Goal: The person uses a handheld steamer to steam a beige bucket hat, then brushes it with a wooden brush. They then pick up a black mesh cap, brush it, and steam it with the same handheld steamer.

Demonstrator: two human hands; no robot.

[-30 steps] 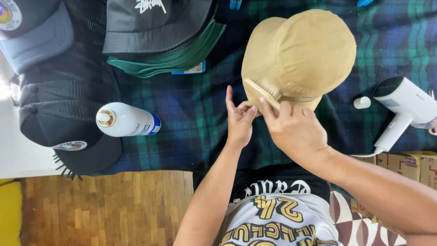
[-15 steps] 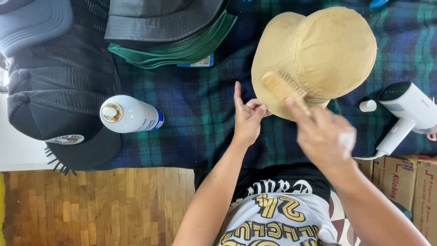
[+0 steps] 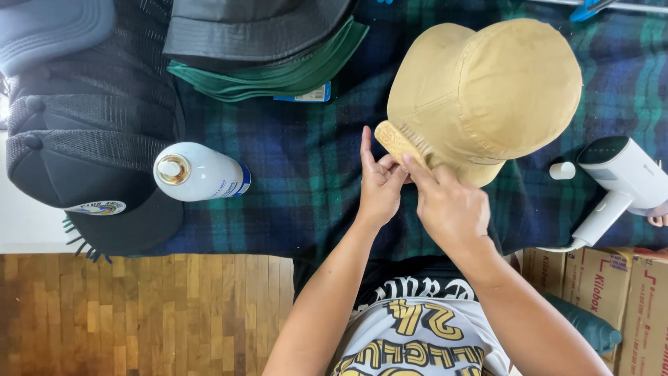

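Nearest the lens: a printed shirt and two bare forearms reaching up over the edge of the desk, with wooden floor below it.

Right hand: grip closed on a small wooden brush, thumb and fingertips pinching its near end. Left hand: touching the same brush from the other side, index finger straight up, other fingers curled. Impossible to tell whether that grip truly clamps or only steadies.

Brush laid against the near left edge of the tan cap, which sits crown-up on the plaid blanket. Probably mid-work on that rim. No visible line between brushed and unbrushed cloth, so no telling how much is covered. Crown looks clean and dry.

Left of the hands, well apart: a white spray can on its side. At the right edge: a white handheld steamer beside a small white plug, not in anyone's hold.

Farther off: a black mesh cap, a green-brimmed cap under a dark one, all cut off by the frame.

Hidden: the bristles, the tan cap's far side and underside, and the right palm.
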